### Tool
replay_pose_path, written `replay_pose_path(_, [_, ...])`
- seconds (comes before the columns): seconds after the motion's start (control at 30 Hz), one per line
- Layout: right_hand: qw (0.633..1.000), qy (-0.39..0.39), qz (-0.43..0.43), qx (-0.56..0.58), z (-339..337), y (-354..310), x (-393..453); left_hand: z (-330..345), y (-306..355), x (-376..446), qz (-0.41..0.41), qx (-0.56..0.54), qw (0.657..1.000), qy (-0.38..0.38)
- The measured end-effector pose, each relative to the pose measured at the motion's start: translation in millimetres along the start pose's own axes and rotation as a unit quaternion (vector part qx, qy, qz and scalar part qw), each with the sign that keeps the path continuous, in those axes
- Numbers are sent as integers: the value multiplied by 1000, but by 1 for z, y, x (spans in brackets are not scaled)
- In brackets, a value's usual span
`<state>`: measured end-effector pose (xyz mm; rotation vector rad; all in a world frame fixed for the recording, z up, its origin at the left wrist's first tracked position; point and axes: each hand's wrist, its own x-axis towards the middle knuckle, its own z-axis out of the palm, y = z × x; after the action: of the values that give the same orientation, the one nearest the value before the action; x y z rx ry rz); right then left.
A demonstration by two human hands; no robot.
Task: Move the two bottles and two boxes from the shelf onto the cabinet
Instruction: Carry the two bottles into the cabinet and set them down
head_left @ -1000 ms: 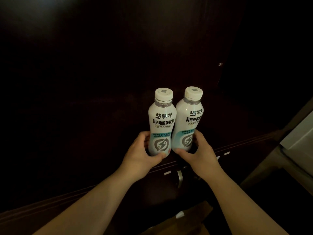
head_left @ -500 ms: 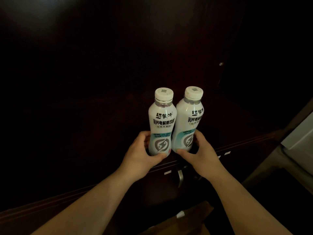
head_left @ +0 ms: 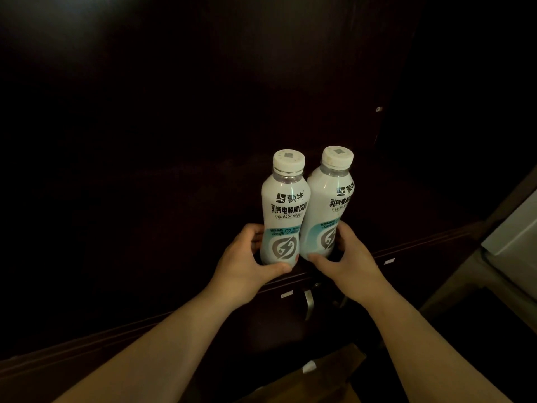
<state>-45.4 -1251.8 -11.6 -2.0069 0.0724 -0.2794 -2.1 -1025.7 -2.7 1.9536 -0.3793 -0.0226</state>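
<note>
Two white drink bottles with white caps stand upright side by side, touching. My left hand [head_left: 247, 263] wraps the base of the left bottle [head_left: 283, 205]. My right hand [head_left: 347, 257] grips the base of the right bottle [head_left: 331, 199]. Both bottles sit at the front part of the dark cabinet top [head_left: 145, 242]; whether their bases rest on it I cannot tell. No boxes or shelf show in this dim view.
The cabinet's front edge [head_left: 421, 242] runs diagonally below my hands, with a metal door handle [head_left: 308, 303] under it. A brown cardboard piece [head_left: 319, 379] lies low in front. A pale surface [head_left: 514, 231] stands at the right edge.
The view has barely shifted. Both hands keep the same grip and the bottles stay in the same spot.
</note>
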Motion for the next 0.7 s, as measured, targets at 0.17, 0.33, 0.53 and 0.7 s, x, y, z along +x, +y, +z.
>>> replay_pose_path(0.17, [1000,5,-4,11,2,0,-2,-2,1,0,-3,-8,1000,0])
replay_pose_path(0.33, [999,22,0,31,3,-1,-3,-2,-1,0,-6,-9,1000,-1])
replay_pose_path(0.53, [999,42,-4,-8,8,5,-5,-3,-2,0,0,3,1000,-6])
replay_pose_path(0.7, [999,40,-3,-16,7,7,-3,-2,-2,1,9,6,1000,-7])
